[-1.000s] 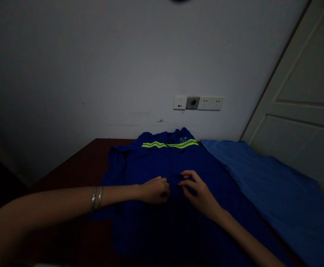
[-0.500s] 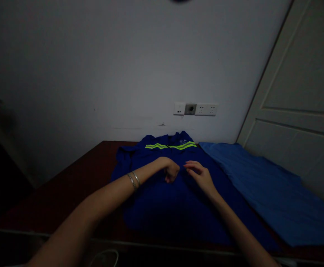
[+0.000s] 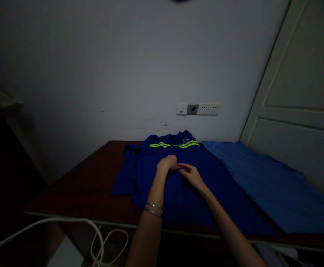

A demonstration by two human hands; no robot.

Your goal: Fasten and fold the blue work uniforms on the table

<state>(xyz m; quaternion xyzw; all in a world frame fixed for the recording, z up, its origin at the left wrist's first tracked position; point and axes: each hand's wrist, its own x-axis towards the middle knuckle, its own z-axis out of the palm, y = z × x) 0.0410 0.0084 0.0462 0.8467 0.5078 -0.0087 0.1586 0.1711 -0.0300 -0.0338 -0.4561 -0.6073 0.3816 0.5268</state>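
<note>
A dark blue work jacket [image 3: 206, 200] with a yellow-green reflective stripe across its chest lies spread on the dark red table, its collar towards the wall. Over the middle of its front, just below the stripe, my two hands meet. My left hand [image 3: 167, 163], with two bangles on its wrist, is closed at the jacket's front; its fingertips are mostly hidden. My right hand [image 3: 191, 175] has thumb and fingers pinched together against the left hand's fingers, at the jacket's front. What lies between the fingertips is too small and dark to make out.
A lighter blue cloth [image 3: 262, 181] lies on the table at the right, beside the door [image 3: 298, 122]. Wall sockets [image 3: 208, 109] sit behind the table [image 3: 86, 178]. White cables [image 3: 61, 219] loop at the front left, below the table's edge.
My left hand has turned and closed up to my right hand, its forearm swinging inward. My right hand has moved slightly left and its fingers have come together. The view has shifted a little.
</note>
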